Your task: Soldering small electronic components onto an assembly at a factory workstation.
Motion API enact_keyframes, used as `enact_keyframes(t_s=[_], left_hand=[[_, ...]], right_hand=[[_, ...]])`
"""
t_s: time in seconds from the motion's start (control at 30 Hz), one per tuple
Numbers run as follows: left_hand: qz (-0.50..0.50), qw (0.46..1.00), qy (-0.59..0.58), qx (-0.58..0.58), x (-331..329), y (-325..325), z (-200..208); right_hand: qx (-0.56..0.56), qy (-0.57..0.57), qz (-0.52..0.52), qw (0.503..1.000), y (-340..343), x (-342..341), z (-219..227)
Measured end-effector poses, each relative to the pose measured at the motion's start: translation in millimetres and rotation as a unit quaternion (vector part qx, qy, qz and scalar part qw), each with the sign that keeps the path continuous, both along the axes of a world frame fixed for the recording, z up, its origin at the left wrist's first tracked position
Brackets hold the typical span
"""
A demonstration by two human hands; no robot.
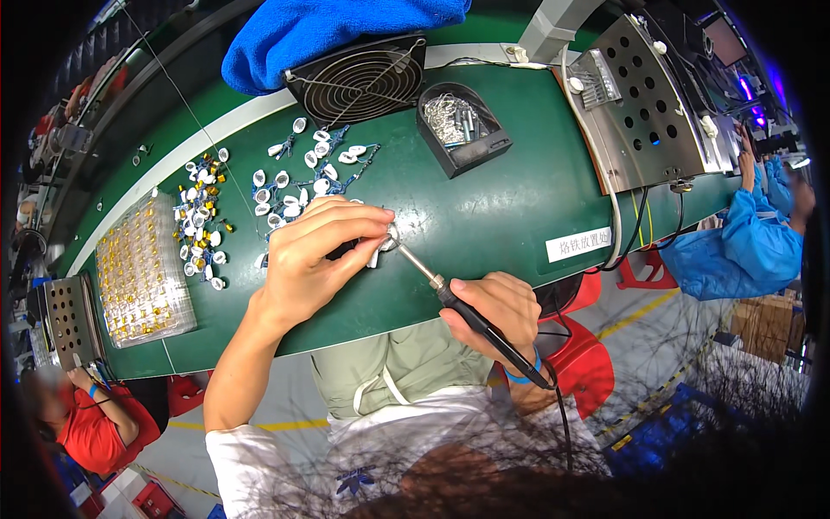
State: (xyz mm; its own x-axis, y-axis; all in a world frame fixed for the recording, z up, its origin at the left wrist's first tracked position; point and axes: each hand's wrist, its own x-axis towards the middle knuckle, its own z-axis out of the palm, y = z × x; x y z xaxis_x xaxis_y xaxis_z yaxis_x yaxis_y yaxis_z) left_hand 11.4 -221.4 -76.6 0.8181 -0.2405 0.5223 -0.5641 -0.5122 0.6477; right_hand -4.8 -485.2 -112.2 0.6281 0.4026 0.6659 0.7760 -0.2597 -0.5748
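My left hand [318,251] pinches a small white part with wires [380,251] against the green work table [484,216]. My right hand [494,313] grips a black-handled soldering iron [467,311], its metal tip touching that small part just right of my left fingertips. Beyond my left hand lies a scatter of small white oval parts with blue wires [303,177]. More white and gold pieces [201,216] lie to the left of those.
A clear tray of gold parts [143,272] lies at the table's left. At the back are a black fan [359,82], a blue cloth [328,30], a black bin of metal bits [458,125] and a perforated metal box [644,99]. Other people work at left and right.
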Motion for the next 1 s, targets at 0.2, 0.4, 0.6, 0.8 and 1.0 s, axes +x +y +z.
enact_keyframes(t_s=[0.2,0.4,0.6,0.8,1.0], left_hand=[[-0.004,1.0,0.005,-0.008,-1.2,-0.1,-0.8],[-0.002,1.0,0.0,-0.009,-0.6,-1.3,1.0],[-0.003,1.0,-0.002,-0.004,-0.4,-1.2,-1.7],[-0.001,1.0,0.0,-0.003,-0.9,-1.6,-2.2],[-0.003,1.0,-0.003,0.0,-0.7,-1.3,-1.9]], right_hand=[[-0.004,0.0,0.006,1.0,1.2,0.6,0.8],[-0.006,-0.009,0.005,1.0,2.4,1.8,0.2],[-0.008,-0.015,0.002,1.0,2.8,1.1,-0.8],[-0.01,-0.017,0.001,1.0,2.6,1.0,-0.2],[-0.005,-0.012,0.006,1.0,2.0,1.4,-1.7]])
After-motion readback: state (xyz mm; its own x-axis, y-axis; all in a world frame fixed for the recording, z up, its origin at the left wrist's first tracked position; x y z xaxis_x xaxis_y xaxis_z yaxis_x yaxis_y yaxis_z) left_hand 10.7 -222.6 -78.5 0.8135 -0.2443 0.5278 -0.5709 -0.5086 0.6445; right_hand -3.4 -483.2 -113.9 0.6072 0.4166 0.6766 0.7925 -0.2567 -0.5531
